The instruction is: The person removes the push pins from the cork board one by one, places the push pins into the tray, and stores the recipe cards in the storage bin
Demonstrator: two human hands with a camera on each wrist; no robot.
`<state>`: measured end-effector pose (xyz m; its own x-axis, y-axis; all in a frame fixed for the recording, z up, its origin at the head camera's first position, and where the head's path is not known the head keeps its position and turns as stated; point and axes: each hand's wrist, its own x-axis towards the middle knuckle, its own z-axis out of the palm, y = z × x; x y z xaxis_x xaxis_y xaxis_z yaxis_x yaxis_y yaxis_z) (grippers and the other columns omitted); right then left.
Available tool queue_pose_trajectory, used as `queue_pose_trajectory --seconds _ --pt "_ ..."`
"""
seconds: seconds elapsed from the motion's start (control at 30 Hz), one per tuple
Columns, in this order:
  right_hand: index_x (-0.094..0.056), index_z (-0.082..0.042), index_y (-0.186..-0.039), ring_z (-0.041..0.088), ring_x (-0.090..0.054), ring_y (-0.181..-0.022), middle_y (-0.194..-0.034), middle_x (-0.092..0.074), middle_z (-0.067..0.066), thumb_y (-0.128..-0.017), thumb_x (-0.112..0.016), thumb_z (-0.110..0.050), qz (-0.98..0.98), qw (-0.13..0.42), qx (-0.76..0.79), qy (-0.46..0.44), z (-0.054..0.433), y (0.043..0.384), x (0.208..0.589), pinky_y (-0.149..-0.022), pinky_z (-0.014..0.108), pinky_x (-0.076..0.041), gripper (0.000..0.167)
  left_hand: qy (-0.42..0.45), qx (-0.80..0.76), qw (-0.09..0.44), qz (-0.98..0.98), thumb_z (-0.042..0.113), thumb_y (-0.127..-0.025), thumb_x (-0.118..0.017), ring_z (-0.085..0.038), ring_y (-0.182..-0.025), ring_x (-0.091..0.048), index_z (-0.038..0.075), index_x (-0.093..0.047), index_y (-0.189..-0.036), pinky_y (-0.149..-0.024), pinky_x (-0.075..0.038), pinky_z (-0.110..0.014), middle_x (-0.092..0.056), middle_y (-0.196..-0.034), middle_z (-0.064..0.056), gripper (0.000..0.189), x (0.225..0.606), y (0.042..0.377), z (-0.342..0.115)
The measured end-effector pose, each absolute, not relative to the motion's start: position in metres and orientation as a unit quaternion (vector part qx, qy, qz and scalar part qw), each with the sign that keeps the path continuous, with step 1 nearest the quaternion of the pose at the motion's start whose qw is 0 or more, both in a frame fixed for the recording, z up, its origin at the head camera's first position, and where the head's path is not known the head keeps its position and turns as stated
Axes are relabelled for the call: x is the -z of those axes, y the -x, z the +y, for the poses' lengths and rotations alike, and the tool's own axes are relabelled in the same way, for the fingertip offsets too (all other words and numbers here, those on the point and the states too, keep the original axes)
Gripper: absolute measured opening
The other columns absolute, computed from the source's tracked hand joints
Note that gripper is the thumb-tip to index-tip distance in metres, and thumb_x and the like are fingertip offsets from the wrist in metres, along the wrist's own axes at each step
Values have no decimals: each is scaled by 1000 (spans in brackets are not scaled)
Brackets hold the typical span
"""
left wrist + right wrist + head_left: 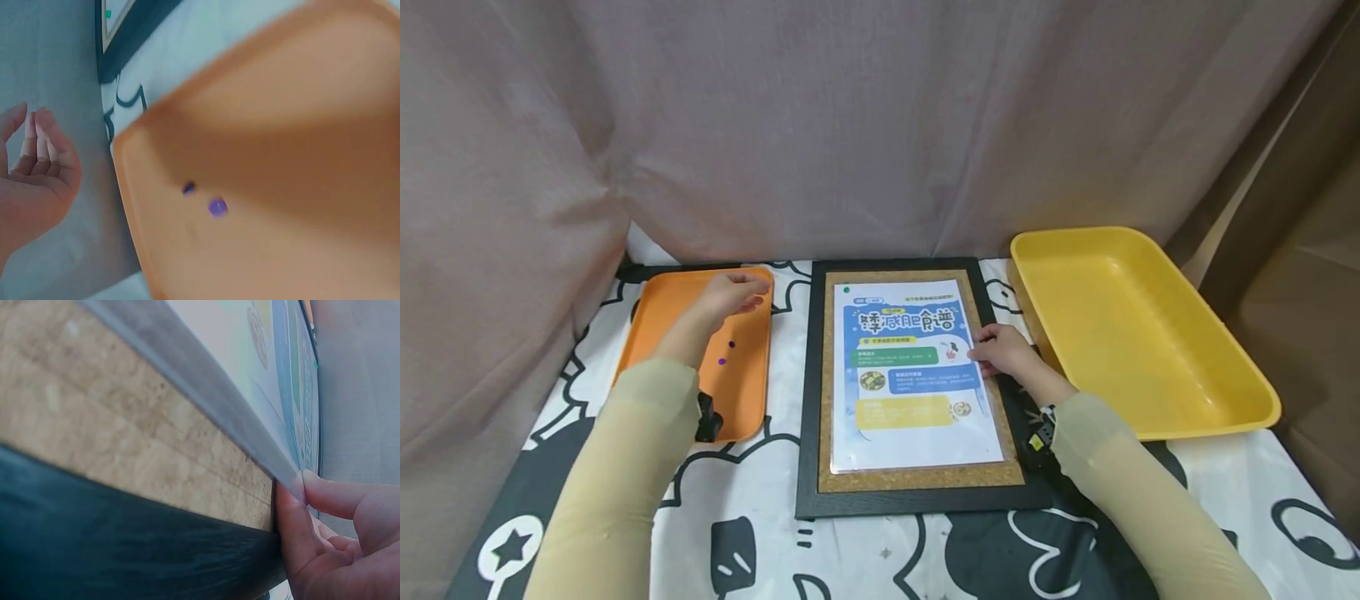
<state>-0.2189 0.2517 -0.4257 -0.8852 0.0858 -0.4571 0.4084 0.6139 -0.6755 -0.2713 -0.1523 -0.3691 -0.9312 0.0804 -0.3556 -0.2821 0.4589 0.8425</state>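
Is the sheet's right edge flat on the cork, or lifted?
Lifted where the right hand holds it: the right wrist view shows the sheet pinched between thumb and finger, off the cork.

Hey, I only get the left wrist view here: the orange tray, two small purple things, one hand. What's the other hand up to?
Observer: The right hand pinches a printed sheet between thumb and finger.
Operator: Which edge of it?
Observer: The right edge, as the head view shows it, a little above halfway up.
Operator: And what's past the cork board on that side?
Observer: A large yellow tray, to the right of the board's black frame.
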Motion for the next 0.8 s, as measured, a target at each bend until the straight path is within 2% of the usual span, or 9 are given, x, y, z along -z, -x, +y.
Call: queue_pose_trajectory --seconds 0.2,0.33,0.4,0.53,0.6,0.67,0.8 --pt "-45 2 -129 16 -62 -71 -109 -57 22 -92 -58 -13 875 197 417 -148 252 219 427 -62 22 -54 42 37 -542 164 824 24 -96 -51 -22 -103 -55 -5 -50 -126 -101 -43 -34 -53 -122 -13 42 373 287 -126" --pt "-46 2 -127 16 -61 -71 -109 -57 22 -92 -57 -13 877 192 417 -145 252 219 426 -62 22 -54 40 28 -539 162 826 24 -96 -51 -26 -108 -54 -4 -52 -126 -101 -44 -36 -54 -125 -15 41 375 293 -108" --pt "-46 2 -127 16 -61 -71 -109 -57 22 -92 -57 -13 878 189 416 -144 253 219 424 -62 22 -55 40 27 -536 157 829 24 -95 -52 -24 -103 -56 -3 -54 -124 -100 -45 -36 -55 -127 -17 39 376 297 -99" --pt "-45 3 -127 15 -61 -70 -107 -57 22 -92 -58 -12 877 187 419 -144 255 218 423 -62 22 -55 41 26 -534 144 833 20 -94 -53 -10 -80 -56 -3 -58 -119 -82 -51 -24 -59 -117 -17 35 380 303 -79" --pt "-45 3 -127 15 -61 -69 -107 -58 22 -91 -58 -12 876 187 420 -143 254 218 423 -61 22 -54 40 29 -532 138 835 17 -93 -53 -10 -76 -56 -4 -59 -117 -75 -50 -21 -61 -113 -19 32 384 305 -71" --pt "-46 2 -127 15 -61 -69 -106 -58 21 -91 -58 -11 874 187 423 -147 252 218 423 -60 22 -54 40 34 -522 138 841 16 -93 -52 -13 -81 -57 -5 -59 -116 -75 -50 -21 -61 -112 -19 32 389 307 -65" --pt "-47 1 -126 15 -60 -69 -104 -58 20 -91 -58 -11 872 188 426 -154 249 216 423 -60 22 -54 39 54 -505 143 850 18 -94 -53 -19 -88 -56 -4 -57 -116 -85 -51 -28 -60 -106 -16 32 404 312 -59"
